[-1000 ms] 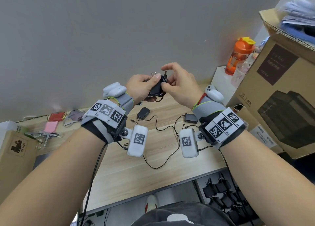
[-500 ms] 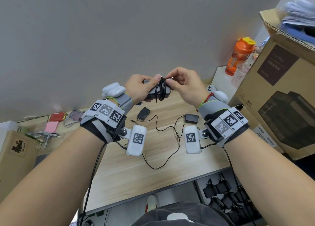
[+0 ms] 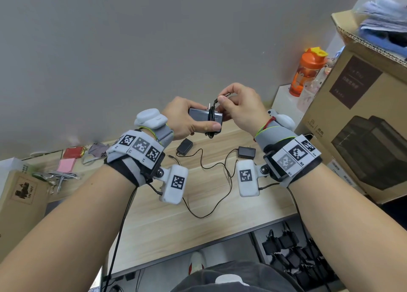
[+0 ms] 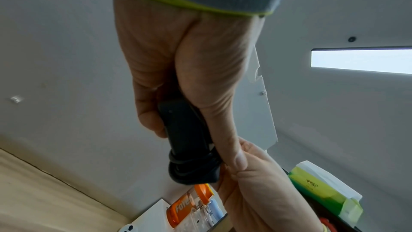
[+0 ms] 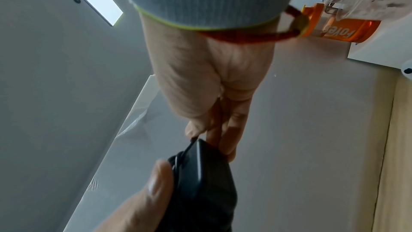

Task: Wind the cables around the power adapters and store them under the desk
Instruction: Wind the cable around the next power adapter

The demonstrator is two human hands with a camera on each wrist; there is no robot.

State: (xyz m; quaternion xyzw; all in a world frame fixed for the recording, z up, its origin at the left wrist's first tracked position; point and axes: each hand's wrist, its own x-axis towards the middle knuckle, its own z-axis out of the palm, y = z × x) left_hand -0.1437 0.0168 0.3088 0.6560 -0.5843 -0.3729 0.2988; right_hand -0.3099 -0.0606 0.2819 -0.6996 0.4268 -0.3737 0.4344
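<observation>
My left hand [image 3: 187,122] grips a black power adapter [image 3: 201,119] above the desk, thumb along its lower edge. Its thin black cable [image 3: 211,121] is wound in several turns around the adapter's middle. My right hand [image 3: 239,108] pinches the cable's plug end [image 3: 222,97] just above the adapter, its other fingers against the adapter's right end. The left wrist view shows the adapter [image 4: 185,133] and its cable coil [image 4: 194,165] in my left hand [image 4: 189,77]. The right wrist view shows my right hand [image 5: 214,94] pinching the cable [image 5: 192,141] at the adapter [image 5: 205,183].
Two more black adapters [image 3: 184,146] [image 3: 246,152] lie on the wooden desk [image 3: 176,221] with their cables [image 3: 220,181] loose and tangled. Several wound adapters [image 3: 293,254] sit under the desk at the right. A big cardboard box [image 3: 363,124] and an orange bottle [image 3: 308,71] stand right.
The adapter has turned so its flat side faces me, with the coil across it. My right hand has lifted the cable's end slightly above the adapter.
</observation>
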